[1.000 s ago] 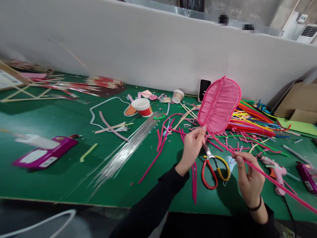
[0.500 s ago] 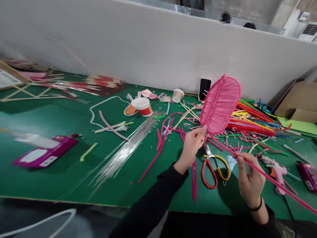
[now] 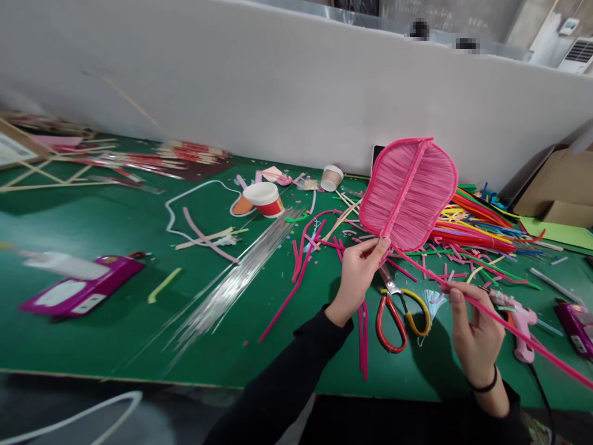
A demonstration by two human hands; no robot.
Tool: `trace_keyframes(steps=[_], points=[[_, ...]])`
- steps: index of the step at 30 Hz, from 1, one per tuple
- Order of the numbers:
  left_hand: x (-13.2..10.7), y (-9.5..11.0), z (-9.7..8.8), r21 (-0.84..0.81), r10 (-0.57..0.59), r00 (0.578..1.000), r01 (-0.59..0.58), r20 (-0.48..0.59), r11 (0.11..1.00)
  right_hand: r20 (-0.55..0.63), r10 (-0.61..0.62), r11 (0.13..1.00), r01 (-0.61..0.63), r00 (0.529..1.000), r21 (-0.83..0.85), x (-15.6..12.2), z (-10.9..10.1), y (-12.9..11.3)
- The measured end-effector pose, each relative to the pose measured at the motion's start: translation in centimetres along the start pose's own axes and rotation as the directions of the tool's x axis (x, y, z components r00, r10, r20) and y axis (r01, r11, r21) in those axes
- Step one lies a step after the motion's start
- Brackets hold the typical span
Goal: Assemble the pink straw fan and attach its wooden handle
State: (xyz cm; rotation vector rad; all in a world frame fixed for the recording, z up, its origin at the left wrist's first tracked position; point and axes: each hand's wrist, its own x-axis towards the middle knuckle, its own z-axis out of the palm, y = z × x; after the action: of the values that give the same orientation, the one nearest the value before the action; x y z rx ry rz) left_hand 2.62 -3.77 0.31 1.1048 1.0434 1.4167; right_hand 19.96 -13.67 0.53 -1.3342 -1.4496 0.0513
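Note:
My left hand point(image 3: 356, 278) pinches the base of a pink fan-shaped piece point(image 3: 414, 191), held up above the table. Its edge and midrib look like fuzzy pipe cleaner, with fine pink strands filling each half. From that base a long pink pipe cleaner point(image 3: 523, 337) runs down to the right. My right hand point(image 3: 479, 340) has thumb and fingers closed on this strip, partway along it. On the table below lie scissors point(image 3: 391, 287) with one red and one yellow handle, and a light blue tassel point(image 3: 433, 303) beside them.
A pink glue gun point(image 3: 523, 327) lies right of my right hand. Coloured pipe cleaners point(image 3: 482, 238) are heaped behind. Thin clear rods point(image 3: 241, 278), a paper cup point(image 3: 264, 196) and a purple device point(image 3: 92, 284) lie leftward. A grey partition point(image 3: 278, 99) stands behind.
The pink fan-shaped piece has turned so its broad face shows more fully and its tip leans right. My right hand has shifted slightly right along with the strip. My left hand keeps its pinch.

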Motion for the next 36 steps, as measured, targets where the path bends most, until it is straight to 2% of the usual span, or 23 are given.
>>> trace_keyframes(steps=[14, 21, 25, 28, 36], points=[[-0.2, 0.1, 0.0, 0.064, 0.034, 0.999, -0.034, -0.011, 0.997, -0.078, 0.137, 0.991, -0.137, 0.988, -0.001, 3.4, 0.0, 1.5], [-0.2, -0.1, 0.1, 0.084, 0.025, 1.000, -0.024, -0.005, 0.996, -0.129, 0.116, 0.993, -0.117, 0.985, 0.001, 5.4, 0.6, 1.2], [-0.3, -0.2, 0.1, 0.085, 0.020, 1.000, -0.019, -0.007, 0.996, -0.118, 0.058, 0.993, -0.070, 0.991, -0.094, 6.3, 0.9, 0.9], [-0.3, -0.1, 0.1, 0.090, 0.016, 1.000, -0.015, -0.010, 0.996, -0.107, 0.008, 0.988, -0.024, 0.994, -0.154, 6.6, 1.2, 0.6], [-0.3, -0.3, 0.2, 0.084, 0.012, 1.000, -0.011, -0.010, 0.996, -0.107, -0.063, 0.991, 0.049, 0.992, -0.126, 6.3, 1.5, 0.5]])
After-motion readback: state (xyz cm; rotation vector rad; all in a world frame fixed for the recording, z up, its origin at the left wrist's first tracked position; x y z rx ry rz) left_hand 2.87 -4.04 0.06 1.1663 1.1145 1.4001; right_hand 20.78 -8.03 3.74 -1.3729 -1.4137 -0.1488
